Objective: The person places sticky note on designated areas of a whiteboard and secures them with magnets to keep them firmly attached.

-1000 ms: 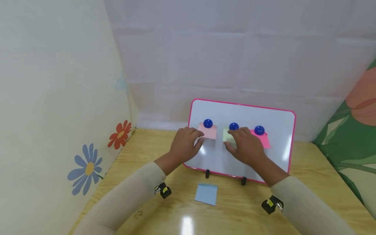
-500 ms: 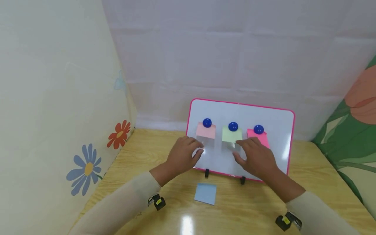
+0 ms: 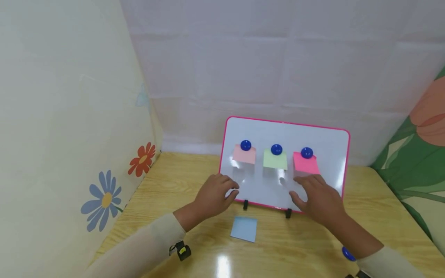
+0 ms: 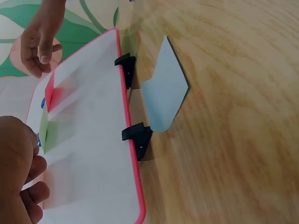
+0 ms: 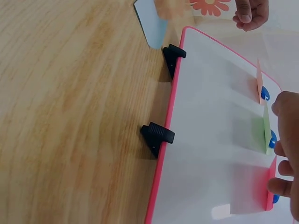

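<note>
A whiteboard [image 3: 257, 185] with a pink frame stands tilted on the table. Three round blue magnets hold sticky notes on it: a pale pink note [image 3: 244, 155] under the left magnet [image 3: 245, 145], a green note [image 3: 275, 160] under the middle magnet [image 3: 276, 149], and a bright pink note [image 3: 306, 164] under the right magnet [image 3: 307, 153]. Before the board's lower left part hovers my left hand [image 3: 213, 196], fingers loosely bent around nothing. My right hand [image 3: 320, 199], likewise holding nothing, is in front of the lower right part, just below the bright pink note.
A light blue sticky note [image 3: 244, 229] lies on the wooden table [image 3: 278, 255] in front of the board. Two black clips [image 4: 137, 136] support its lower edge. Beside my right forearm lies another blue magnet [image 3: 349, 253]. A flowered wall [image 3: 104, 116] borders the left side.
Both hands have drawn down and back from the notes, the right one also moving rightward. The green and bright pink notes are uncovered, and the magnet beside my right forearm has come into sight.
</note>
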`<state>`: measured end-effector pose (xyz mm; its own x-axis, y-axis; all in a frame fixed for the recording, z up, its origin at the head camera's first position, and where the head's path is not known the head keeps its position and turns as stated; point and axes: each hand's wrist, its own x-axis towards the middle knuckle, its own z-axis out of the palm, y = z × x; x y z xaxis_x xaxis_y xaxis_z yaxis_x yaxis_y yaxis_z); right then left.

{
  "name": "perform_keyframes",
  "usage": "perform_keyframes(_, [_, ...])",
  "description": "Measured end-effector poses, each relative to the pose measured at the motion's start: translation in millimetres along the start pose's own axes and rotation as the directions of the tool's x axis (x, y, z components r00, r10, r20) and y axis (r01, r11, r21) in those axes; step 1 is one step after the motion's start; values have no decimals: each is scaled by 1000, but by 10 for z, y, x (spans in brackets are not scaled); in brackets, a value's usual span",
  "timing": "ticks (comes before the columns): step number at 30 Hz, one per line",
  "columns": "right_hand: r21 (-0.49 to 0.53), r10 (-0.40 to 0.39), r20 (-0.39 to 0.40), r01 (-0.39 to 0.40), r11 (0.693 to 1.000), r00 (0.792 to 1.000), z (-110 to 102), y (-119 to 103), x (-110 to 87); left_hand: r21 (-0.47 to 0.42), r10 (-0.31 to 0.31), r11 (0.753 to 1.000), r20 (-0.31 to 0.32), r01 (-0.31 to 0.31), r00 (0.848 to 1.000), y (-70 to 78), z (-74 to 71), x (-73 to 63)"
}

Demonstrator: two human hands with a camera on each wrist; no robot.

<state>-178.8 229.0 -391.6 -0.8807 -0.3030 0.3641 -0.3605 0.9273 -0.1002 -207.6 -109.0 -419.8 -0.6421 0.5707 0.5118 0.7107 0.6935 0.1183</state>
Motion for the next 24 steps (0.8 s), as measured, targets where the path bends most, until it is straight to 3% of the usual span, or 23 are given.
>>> perform_keyframes(24, [15,78,-47,-78,997,996,-29,241,-518,-4,-48,999,160,50,986,5,206,-260])
